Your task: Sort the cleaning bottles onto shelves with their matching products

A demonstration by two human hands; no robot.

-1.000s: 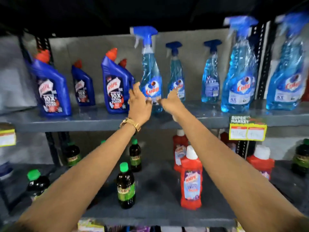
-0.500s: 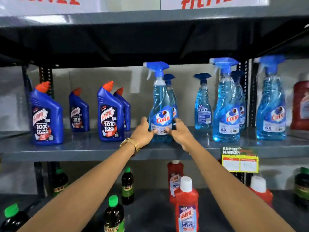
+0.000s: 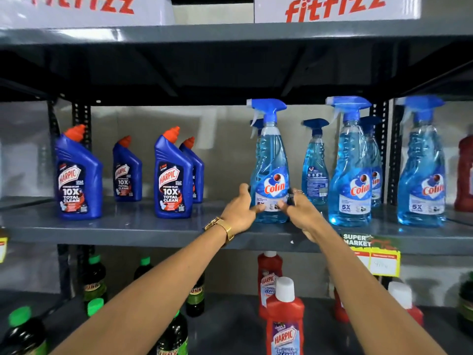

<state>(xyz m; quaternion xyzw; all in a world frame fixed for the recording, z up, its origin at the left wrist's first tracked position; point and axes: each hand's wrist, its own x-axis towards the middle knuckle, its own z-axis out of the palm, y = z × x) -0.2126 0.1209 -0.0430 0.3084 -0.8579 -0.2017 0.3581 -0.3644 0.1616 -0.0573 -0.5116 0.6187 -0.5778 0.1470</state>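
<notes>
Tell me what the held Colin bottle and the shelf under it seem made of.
Colin spray bottle: clear glossy plastic, apparently; blue liquid shows through, and the trigger head is opaque blue. Shelf: likely grey painted metal with a dull sheen and thin folded front edge.

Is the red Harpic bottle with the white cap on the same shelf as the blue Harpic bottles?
No: the red white-capped Harpic bottle stands on the lower shelf, below the blue orange-capped Harpic bottles.
</notes>
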